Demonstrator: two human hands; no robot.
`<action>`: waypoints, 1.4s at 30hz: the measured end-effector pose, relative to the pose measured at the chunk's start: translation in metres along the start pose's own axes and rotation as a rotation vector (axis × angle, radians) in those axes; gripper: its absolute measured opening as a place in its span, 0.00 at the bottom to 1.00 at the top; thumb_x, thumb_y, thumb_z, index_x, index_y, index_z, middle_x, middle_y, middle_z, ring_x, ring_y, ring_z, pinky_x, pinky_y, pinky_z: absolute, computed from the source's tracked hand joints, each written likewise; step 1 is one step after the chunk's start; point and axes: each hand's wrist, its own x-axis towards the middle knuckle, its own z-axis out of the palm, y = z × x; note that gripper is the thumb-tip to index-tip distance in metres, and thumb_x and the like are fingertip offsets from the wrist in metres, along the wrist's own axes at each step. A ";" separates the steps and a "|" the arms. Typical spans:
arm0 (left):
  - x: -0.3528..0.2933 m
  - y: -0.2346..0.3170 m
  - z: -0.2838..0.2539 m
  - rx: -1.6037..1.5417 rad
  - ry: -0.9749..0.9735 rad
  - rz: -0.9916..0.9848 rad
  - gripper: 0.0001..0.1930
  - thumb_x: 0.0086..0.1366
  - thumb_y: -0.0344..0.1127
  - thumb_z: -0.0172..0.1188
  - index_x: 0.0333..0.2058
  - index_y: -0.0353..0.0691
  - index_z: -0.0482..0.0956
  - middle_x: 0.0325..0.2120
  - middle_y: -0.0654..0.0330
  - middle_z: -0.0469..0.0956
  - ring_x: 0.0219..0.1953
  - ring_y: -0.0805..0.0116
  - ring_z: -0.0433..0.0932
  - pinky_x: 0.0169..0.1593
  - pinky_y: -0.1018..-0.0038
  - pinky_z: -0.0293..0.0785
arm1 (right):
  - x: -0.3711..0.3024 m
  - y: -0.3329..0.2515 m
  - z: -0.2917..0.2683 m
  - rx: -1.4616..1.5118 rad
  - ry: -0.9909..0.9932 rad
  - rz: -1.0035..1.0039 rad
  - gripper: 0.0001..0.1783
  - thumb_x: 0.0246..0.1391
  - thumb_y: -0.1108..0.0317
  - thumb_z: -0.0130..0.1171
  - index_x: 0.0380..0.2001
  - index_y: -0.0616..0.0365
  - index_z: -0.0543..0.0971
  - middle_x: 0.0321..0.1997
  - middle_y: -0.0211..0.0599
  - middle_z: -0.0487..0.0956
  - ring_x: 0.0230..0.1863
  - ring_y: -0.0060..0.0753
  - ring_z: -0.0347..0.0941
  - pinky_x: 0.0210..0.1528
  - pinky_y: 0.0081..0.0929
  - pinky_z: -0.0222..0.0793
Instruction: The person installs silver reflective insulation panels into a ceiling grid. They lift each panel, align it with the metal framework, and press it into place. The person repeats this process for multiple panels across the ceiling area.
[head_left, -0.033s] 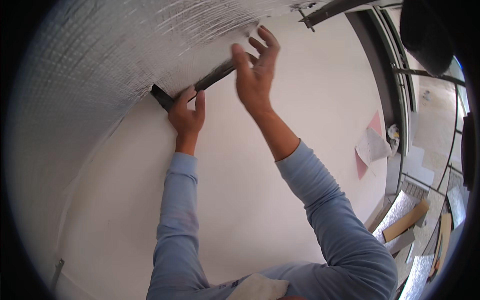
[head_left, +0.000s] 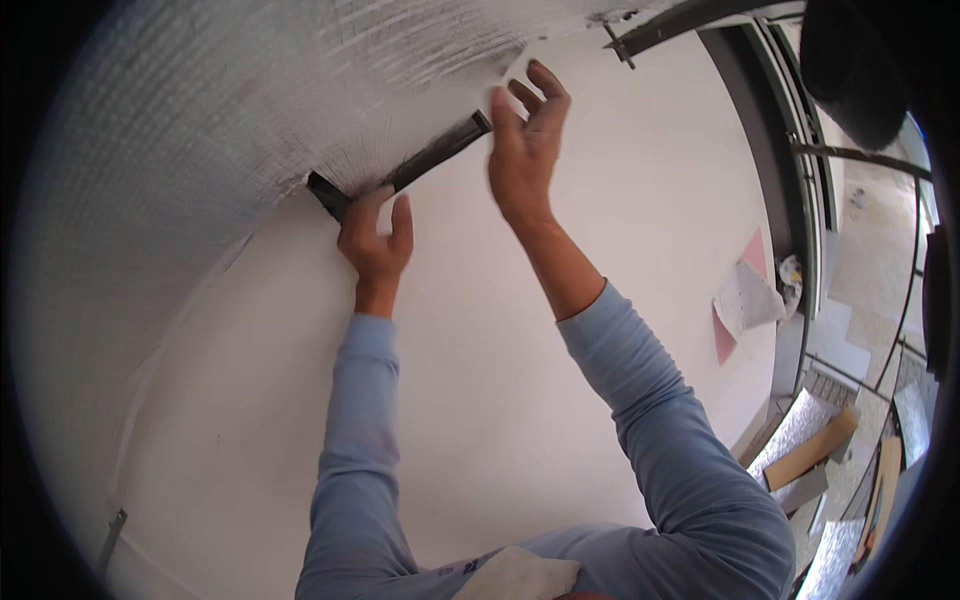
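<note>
A dark grey L-shaped strip, perhaps a metal angle, lies against the pale wall panel just under a silvery, grid-textured sheet. At the strip's corner my left hand grips it between fingers and thumb; the fingertips are partly hidden behind it. My right hand is raised beside the strip's right end, fingers apart and curved, with nothing visible in it. A small gap separates that hand from the strip.
A dark metal bar juts in at the top right, near a dark upright frame. Pink and white scraps hang by the wall's right side. Lower right, tan boards and shiny sheets lie among thin metal bars.
My right hand has shifted slightly right, off the strip's right end, which now shows fully. The left hand keeps its place on the strip.
</note>
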 end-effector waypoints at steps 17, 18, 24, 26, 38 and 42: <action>0.070 0.010 0.035 -0.529 0.894 -0.241 0.46 0.78 0.67 0.24 0.72 0.25 0.44 0.74 0.42 0.44 0.75 0.54 0.48 0.77 0.62 0.47 | 0.040 0.074 0.005 0.436 0.190 0.469 0.32 0.75 0.41 0.32 0.64 0.56 0.64 0.66 0.42 0.66 0.66 0.43 0.65 0.69 0.47 0.57; 0.069 0.006 0.038 -0.600 0.906 -0.217 0.42 0.78 0.63 0.28 0.71 0.26 0.46 0.73 0.42 0.48 0.73 0.53 0.52 0.76 0.62 0.50 | 0.042 0.071 0.014 0.434 0.234 0.483 0.31 0.75 0.42 0.31 0.62 0.56 0.65 0.66 0.42 0.66 0.66 0.43 0.64 0.70 0.44 0.56; 0.058 -0.031 0.042 0.201 0.824 -0.183 0.25 0.75 0.37 0.54 0.64 0.28 0.62 0.58 0.44 0.71 0.56 0.49 0.73 0.60 0.59 0.69 | 0.074 0.062 0.062 0.463 0.338 0.324 0.32 0.75 0.50 0.30 0.66 0.66 0.62 0.70 0.51 0.63 0.70 0.48 0.59 0.73 0.39 0.54; 0.052 -0.033 0.035 0.514 0.689 -0.165 0.23 0.72 0.32 0.58 0.60 0.28 0.66 0.53 0.45 0.75 0.50 0.48 0.75 0.52 0.59 0.71 | 0.075 0.052 0.058 0.419 0.282 0.342 0.33 0.75 0.49 0.29 0.67 0.66 0.61 0.70 0.52 0.63 0.70 0.48 0.59 0.72 0.40 0.54; 0.067 -0.013 0.043 0.556 0.844 -0.185 0.15 0.70 0.27 0.55 0.53 0.26 0.71 0.48 0.43 0.77 0.46 0.44 0.75 0.48 0.56 0.71 | 0.084 0.025 0.063 0.613 0.392 0.234 0.39 0.73 0.38 0.28 0.68 0.62 0.58 0.72 0.49 0.56 0.73 0.45 0.54 0.74 0.42 0.54; 0.063 -0.012 0.021 0.207 0.611 -0.262 0.11 0.68 0.23 0.55 0.45 0.22 0.76 0.43 0.43 0.80 0.45 0.42 0.77 0.51 0.55 0.72 | 0.064 0.027 0.076 0.554 0.481 0.266 0.44 0.72 0.36 0.26 0.74 0.63 0.48 0.79 0.51 0.46 0.78 0.48 0.46 0.78 0.44 0.46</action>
